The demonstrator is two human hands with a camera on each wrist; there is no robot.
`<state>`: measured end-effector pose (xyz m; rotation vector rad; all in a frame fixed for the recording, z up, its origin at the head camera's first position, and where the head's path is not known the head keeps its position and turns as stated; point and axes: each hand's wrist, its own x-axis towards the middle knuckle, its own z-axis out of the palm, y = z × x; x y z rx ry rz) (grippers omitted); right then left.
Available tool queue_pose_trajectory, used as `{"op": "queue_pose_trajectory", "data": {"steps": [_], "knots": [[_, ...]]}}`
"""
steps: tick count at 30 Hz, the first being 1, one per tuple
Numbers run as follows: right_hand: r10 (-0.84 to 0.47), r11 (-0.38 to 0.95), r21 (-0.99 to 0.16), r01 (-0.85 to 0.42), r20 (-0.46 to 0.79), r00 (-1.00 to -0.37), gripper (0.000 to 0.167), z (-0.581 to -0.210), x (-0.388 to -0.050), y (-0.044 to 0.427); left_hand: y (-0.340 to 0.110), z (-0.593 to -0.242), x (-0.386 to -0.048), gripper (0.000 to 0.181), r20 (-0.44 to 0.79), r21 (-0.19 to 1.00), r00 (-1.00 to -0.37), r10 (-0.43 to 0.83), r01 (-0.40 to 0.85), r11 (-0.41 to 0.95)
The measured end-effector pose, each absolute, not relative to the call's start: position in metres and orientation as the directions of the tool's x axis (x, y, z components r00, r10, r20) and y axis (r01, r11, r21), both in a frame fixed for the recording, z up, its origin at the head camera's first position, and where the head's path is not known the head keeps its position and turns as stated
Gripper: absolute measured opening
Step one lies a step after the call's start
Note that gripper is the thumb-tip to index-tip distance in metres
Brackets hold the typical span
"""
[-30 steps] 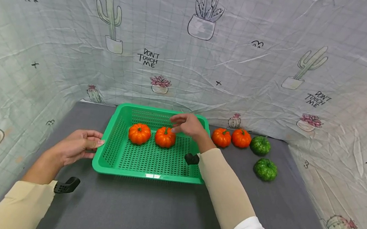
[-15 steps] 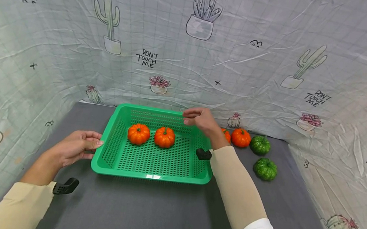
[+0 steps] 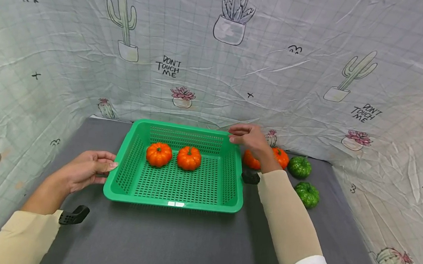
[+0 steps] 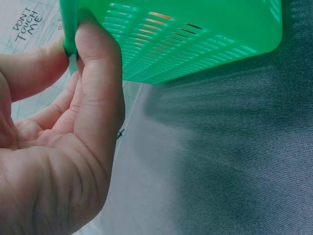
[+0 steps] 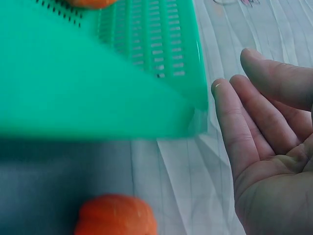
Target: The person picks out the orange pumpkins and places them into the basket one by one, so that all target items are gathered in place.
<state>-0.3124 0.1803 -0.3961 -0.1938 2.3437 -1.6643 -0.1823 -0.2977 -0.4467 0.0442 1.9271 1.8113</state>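
Observation:
A green plastic basket (image 3: 175, 188) with perforated walls holds two small orange pumpkins, one on the left (image 3: 159, 154) and one on the right (image 3: 189, 158). My left hand (image 3: 87, 170) pinches the basket's left rim between thumb and fingers, which the left wrist view shows close up. Over by the back right corner of the basket is my right hand (image 3: 250, 141), its fingers extended and holding nothing. In the right wrist view a gap shows between those fingertips (image 5: 220, 88) and the rim. Part of an orange pumpkin (image 3: 251, 160) outside the basket is hidden behind the right hand.
Right of the basket stand another orange pumpkin (image 3: 281, 157) and two green pumpkins, one at the back (image 3: 300, 167) and one nearer (image 3: 306, 194). A grey cloth (image 3: 170, 247) covers the table. Printed fabric (image 3: 277, 83) hangs behind and at both sides.
My right hand has moved rightward, from above the right pumpkin in the basket to the back right corner. My left hand keeps its hold on the rim.

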Motion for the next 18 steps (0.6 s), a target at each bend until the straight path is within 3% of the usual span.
{"op": "queue_pose_trajectory", "data": {"steps": [18], "knots": [[-0.135,0.371,-0.923,0.103,-0.163,-0.977,0.05,-0.395,-0.306,0.244,-0.298,-0.449,-0.183,0.026,-0.325,0.946,-0.878,0.352,-0.308,0.103]]}}
